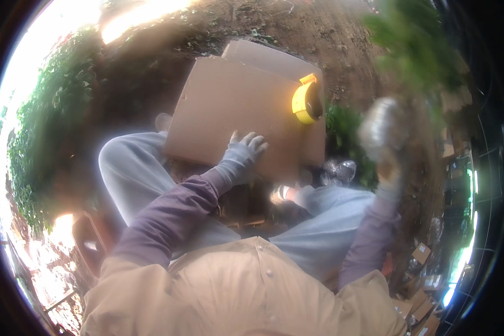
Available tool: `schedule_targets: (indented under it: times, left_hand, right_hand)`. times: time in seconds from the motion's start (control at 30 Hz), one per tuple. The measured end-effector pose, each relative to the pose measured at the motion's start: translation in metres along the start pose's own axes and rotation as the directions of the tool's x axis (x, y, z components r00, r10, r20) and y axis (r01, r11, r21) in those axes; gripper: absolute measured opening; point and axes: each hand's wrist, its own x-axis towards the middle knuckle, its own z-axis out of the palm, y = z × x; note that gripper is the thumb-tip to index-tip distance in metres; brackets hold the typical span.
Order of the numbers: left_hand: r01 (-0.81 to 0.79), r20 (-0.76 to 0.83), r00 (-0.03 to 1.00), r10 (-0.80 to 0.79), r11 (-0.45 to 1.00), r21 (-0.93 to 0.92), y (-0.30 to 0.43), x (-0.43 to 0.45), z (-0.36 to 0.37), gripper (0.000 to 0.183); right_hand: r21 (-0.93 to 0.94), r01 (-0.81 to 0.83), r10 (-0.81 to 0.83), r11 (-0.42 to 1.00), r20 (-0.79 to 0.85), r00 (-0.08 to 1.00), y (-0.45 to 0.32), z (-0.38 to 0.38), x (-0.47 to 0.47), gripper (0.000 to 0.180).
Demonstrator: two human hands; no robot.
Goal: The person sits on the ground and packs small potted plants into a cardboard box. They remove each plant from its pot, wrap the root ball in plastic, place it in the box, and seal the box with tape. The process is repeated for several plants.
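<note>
My left hand (245, 153), in a light knitted glove, rests with spread fingers on the near edge of a flat piece of cardboard (227, 101). The cardboard lies before me between my knees, with a second layer showing behind it. A yellow tape roll (306, 103) sits near its right edge, a short piece of it sticking up. My right hand (388, 168) is raised at the right and blurred by motion. It appears closed around a shiny, clear-wrapped bundle (382, 126), with blurred green leaves (416, 46) extending above it.
Leafy greenery (348, 138) and crumpled clear plastic (338, 172) lie on the ground right of the cardboard. Small cardboard boxes (421, 253) and plastic-wrapped items are strewn at the lower right. Dense foliage (54, 126) stands at the left. Bare soil (319, 38) stretches ahead.
</note>
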Motion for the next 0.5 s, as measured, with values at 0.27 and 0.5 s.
schedule_targets:
  times: [0.27, 0.5]
  left_hand:
    - [-0.038, 0.130, 0.991, 0.039, 0.999, -0.005, -0.032, -0.003, -0.027, 0.085]
    - [0.038, 0.245, 0.969, 0.005, 0.984, -0.172, -0.028, -0.002, -0.029, 0.064]
  right_hand:
    - [-0.441, -0.211, 0.434, 0.872, 0.499, 0.750, 0.093, 0.162, 0.046, 0.090]
    - [-0.614, -0.165, 0.520, 0.772, 0.462, 0.719, 0.098, 0.160, 0.027, 0.092]
